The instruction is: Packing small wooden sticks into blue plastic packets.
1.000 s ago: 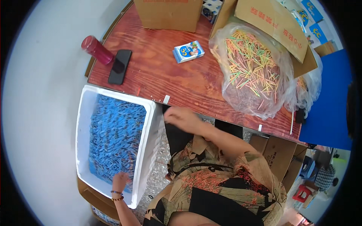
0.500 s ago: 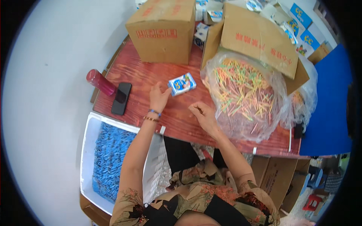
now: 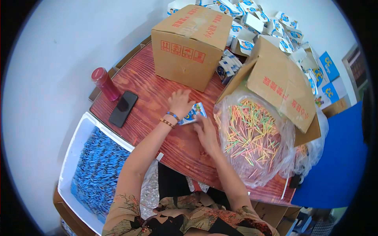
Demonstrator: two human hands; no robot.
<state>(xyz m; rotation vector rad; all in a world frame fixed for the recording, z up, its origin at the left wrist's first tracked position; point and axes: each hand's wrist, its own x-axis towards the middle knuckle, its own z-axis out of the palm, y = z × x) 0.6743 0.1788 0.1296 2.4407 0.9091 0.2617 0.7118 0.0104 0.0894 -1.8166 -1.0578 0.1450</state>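
Both hands on small blue box (image 3: pixel 191 113), L hand (image 3: pixel 180 103), R hand (image 3: pixel 205 131), btwn carton (image 3: pixel 189 47) & bag (image 3: pixel 252 137).

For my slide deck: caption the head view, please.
Both hands on a small blue carton atop a wooden table.

The picture is bright, with soft and even light that looks like daylight. Shadows are weak: only a small dark one lies under the box (image 3: pixel 191 43) on the counter (image 3: pixel 145 84). The plastic bag (image 3: pixel 252 137) shows some white glare on its folds. The fisheye lens bends straight edges strongly near the rim, and a black border closes the round picture. The middle is sharp; the far edges are softer and a little blurred.
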